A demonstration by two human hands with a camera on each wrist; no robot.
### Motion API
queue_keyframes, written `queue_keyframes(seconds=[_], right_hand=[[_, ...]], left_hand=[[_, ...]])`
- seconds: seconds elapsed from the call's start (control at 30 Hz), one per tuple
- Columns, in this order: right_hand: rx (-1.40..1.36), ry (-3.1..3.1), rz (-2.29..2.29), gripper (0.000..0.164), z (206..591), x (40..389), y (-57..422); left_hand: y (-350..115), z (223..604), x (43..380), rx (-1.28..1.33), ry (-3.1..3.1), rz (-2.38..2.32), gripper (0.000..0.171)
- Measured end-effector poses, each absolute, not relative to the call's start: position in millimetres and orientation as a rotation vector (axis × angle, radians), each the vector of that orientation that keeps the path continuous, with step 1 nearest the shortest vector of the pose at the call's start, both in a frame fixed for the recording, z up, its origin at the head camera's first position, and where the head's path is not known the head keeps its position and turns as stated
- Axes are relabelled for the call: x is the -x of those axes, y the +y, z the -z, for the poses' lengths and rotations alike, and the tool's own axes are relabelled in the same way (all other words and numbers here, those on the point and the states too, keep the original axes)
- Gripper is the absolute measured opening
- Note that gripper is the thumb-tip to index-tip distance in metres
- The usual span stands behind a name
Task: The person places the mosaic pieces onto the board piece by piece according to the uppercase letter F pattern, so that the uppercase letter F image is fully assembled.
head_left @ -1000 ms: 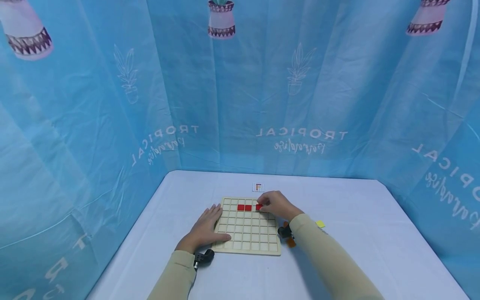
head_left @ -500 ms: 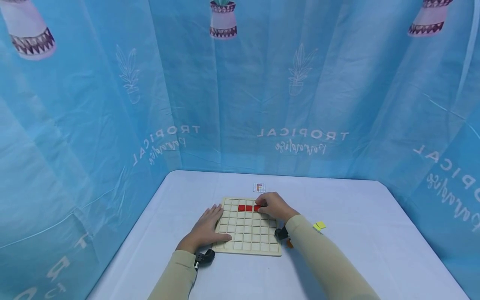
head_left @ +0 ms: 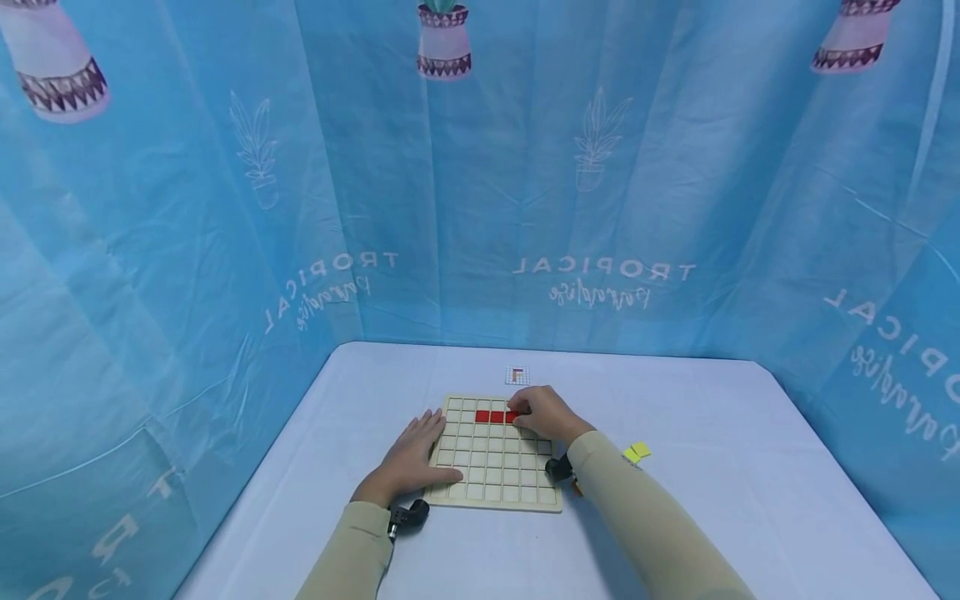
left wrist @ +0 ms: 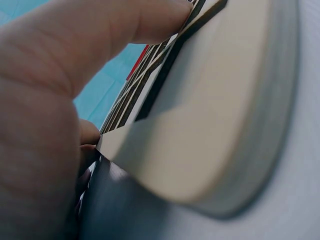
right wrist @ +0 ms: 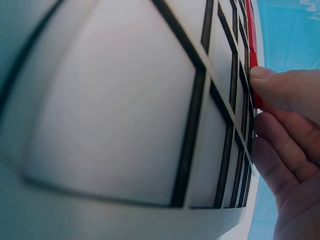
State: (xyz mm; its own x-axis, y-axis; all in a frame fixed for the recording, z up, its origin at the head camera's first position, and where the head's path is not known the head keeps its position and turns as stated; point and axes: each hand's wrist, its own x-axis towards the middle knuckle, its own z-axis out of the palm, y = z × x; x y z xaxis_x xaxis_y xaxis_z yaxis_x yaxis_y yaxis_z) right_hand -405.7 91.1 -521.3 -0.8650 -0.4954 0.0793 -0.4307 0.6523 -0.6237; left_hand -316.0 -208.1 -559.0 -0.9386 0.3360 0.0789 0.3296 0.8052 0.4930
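Note:
A wooden grid board [head_left: 491,477] lies flat on the table, with red square tiles [head_left: 491,417] side by side in one of its far rows. My right hand [head_left: 550,413] is at the right end of that row. In the right wrist view, its thumb and fingers pinch a red tile [right wrist: 256,97] low at the grid; whether the tile sits fully in its cell cannot be told. My left hand [head_left: 408,460] rests spread at the board's left side. Its thumb [left wrist: 155,22] lies over the board's face, and the other fingers reach along the left edge.
Beyond the board lies a small card [head_left: 517,375] printed with a coloured grid pattern. Yellow tiles [head_left: 639,451] lie right of my right forearm. An orange piece [head_left: 577,489] shows partly beside the board's right edge. A blue printed curtain [head_left: 480,208] stands behind the white table.
My right hand has moved slightly left with the red tile, closing the gap to the other red tiles in the row. The left hand stays in place.

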Motion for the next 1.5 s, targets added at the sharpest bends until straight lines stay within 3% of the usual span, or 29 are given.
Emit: queue_keyframes(seconds=[0.63,1.07,1.5], right_hand=[[0.626,2.689,1.229,0.02,517.0,400.0,110.5],[0.565,2.799,1.129,0.019,506.5,396.5,168.4],[0.482,2.73,1.021,0.022,511.3,368.2,198.6]], left_hand=[[-205.8,558.1,317.4,-0.538,2.965,-0.813,0.121],[-206.2,556.7,315.5,-0.529,2.966,-0.831,0.122],[-206.1,557.8,316.2,-0.537,2.961,-0.838,0.122]])
